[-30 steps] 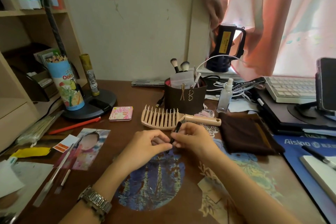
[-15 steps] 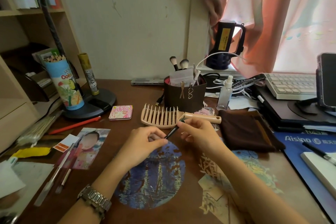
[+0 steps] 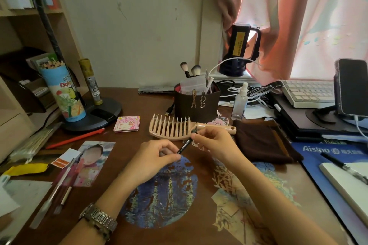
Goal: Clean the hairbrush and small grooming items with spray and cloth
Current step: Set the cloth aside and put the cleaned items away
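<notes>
Fingers [image 3: 173, 156] of the left hand [image 3: 151, 162] pinch the lower end of a thin black stick [image 3: 185, 146]; the right hand [image 3: 214, 143] clamps its upper end (tilted up to the right). Behind both hands, the hairbrush [image 3: 173, 128] lies on the desk [image 3: 199, 215]. Further right sit the spray bottle [image 3: 240, 101] and the folded brown cloth [image 3: 262, 141].

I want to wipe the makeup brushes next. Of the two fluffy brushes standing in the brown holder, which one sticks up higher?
The left makeup brush with the white-tipped head stands higher in the dark brown holder; the darker grey-headed brush right beside it sits lower.
</notes>
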